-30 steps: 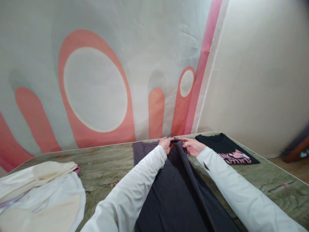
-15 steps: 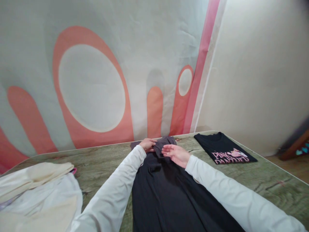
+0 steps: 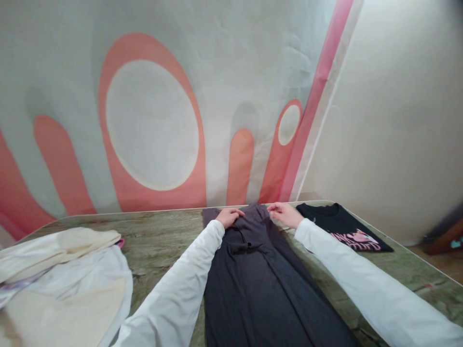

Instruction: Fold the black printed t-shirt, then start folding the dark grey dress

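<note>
A long dark dress lies stretched out on the table in front of me, its skirt running down toward me. The upper part is a greyish purple and has gathers and a small dark gap at the waist. My left hand rests on the upper left of the dress with its fingers stretched out over the fabric. At the upper right edge is my right hand, fingers bent together and closed on the border of the cloth. The fingertips there are small and partly unclear.
A folded black T-shirt with pink lettering lies just right of my right hand. Cream and white clothes are piled at the left of the wood-patterned table. Behind the table's far edge stands a printed wall.
My right hand has moved right, from the middle of the bodice to its edge. The upper part of the dress now lies flatter and wider. My view has shifted slightly left.
</note>
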Demonstrator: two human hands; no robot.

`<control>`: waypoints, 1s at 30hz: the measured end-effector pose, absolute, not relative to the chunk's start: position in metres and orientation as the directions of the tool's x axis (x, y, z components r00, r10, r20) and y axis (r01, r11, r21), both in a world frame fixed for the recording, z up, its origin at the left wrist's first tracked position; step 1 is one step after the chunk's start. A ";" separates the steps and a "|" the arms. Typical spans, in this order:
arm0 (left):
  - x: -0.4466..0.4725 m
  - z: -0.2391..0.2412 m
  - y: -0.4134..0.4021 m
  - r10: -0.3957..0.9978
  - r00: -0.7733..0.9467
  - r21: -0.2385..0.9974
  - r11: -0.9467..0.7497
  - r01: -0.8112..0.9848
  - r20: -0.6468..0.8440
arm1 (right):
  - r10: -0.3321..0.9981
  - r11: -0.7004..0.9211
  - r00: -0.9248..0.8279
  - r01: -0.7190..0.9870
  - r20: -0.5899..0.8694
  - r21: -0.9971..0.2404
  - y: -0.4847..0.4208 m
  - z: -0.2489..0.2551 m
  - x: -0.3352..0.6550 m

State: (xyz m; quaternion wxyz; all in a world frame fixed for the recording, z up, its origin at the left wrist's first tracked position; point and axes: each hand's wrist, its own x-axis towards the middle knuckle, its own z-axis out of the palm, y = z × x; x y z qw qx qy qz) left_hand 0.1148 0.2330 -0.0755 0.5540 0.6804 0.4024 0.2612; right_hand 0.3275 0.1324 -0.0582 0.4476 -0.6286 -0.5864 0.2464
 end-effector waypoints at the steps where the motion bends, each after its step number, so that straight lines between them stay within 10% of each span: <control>1: 0.114 -0.076 0.231 0.843 0.534 0.959 -0.094 0.269 -0.067 | 0.952 0.094 0.199 0.531 0.232 -0.842 0.147 -0.060 0.336; 10: 0.109 -0.079 0.228 0.862 0.482 0.887 -0.338 0.315 0.157 | 0.968 0.113 0.121 0.574 0.221 -0.811 0.215 -0.086 0.347; 30: 0.109 -0.076 0.226 0.899 0.427 0.862 -0.288 0.416 0.094 | 0.929 0.019 0.252 0.701 0.272 -0.713 0.217 -0.088 0.352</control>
